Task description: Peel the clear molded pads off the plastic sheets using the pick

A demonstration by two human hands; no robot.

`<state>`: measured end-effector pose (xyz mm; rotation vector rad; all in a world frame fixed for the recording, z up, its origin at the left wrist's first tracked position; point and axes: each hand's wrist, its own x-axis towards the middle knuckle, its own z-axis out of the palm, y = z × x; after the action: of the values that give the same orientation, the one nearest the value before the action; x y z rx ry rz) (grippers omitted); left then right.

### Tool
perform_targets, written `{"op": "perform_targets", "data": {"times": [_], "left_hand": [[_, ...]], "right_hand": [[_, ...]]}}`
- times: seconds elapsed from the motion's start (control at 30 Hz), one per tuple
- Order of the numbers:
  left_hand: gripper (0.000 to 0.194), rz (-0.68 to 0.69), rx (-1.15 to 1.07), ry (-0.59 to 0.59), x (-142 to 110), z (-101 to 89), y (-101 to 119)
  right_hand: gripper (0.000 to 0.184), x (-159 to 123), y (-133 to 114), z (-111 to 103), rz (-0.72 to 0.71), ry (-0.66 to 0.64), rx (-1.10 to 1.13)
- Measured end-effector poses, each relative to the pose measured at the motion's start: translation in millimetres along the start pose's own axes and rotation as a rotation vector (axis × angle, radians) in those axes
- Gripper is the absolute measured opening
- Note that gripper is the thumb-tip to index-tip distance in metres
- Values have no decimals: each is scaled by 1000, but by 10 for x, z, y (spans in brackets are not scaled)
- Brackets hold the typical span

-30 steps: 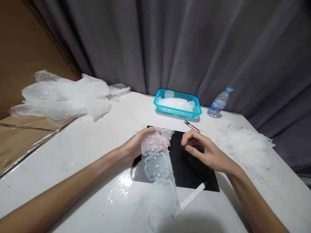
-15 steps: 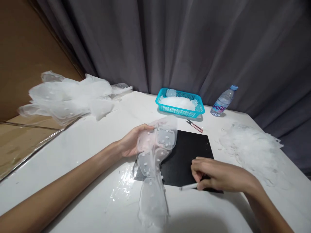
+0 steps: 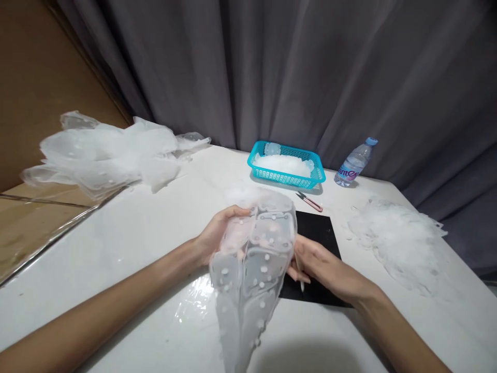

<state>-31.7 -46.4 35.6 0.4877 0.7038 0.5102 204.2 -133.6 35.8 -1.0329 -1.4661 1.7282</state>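
A translucent, floppy sheet [image 3: 267, 259] with rounded panels and small white nubs hangs over the middle of the table. My left hand [image 3: 217, 230] grips its upper left side, thumb on top and fingers behind it, faintly showing through. At the sheet's right edge, my right hand [image 3: 314, 264] has its fingers partly tucked behind. A thin white stick-like tool [image 3: 302, 286] is held in that hand, its end pointing down; most of it is hidden. Beneath the hands lies a black mat [image 3: 320, 230].
A turquoise basket [image 3: 287, 180] with white pieces stands at the back, thread snips [image 3: 309, 201] before it. To its right is a water bottle [image 3: 352, 163]. Piles of translucent sheets [image 3: 112, 153] and clear scraps [image 3: 399, 243] lie left and right. A grey curtain [image 3: 279, 67] hangs behind.
My right hand has moved left from the mat's right part to the sheet's edge, still with the white tool. The sheet has been raised and spread wider.
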Motion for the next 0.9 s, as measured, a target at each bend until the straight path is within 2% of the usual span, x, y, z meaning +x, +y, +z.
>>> {"op": "perform_targets", "data": {"times": [0.1, 0.17, 0.3, 0.37, 0.43, 0.5, 0.57, 0.63, 0.73, 0.8, 0.9], "left_hand": [[39, 60, 74, 31, 110, -109, 57], [37, 86, 197, 30, 158, -176, 83], [42, 222, 457, 120, 208, -269, 70], [50, 303, 537, 178, 229, -291, 44], [59, 374, 601, 219, 249, -312, 22], [73, 450, 712, 244, 265, -348, 8], [97, 546, 946, 244, 270, -402, 1], [119, 650, 1243, 299, 258, -452, -11], [133, 772, 1597, 413, 206, -439, -75], [125, 813, 1759, 334, 159, -359, -157], [106, 704, 1933, 29, 103, -217, -306]], "right_hand": [[54, 39, 0, 108, 78, 118, 150], [51, 61, 2, 74, 80, 224, 136], [48, 83, 82, -147, 34, 438, -112], [44, 71, 131, -267, 32, 486, -303], [40, 42, 148, -364, 73, 423, -443], [40, 2, 122, -434, 146, 275, -470], [45, -37, 78, -478, 193, 149, -444], [45, -66, 50, -500, 195, 91, -449], [30, -89, 58, -486, 188, 15, -483], [21, -101, 63, -446, 208, -69, -508], [18, -130, 4, -360, 246, -192, -579]]}}
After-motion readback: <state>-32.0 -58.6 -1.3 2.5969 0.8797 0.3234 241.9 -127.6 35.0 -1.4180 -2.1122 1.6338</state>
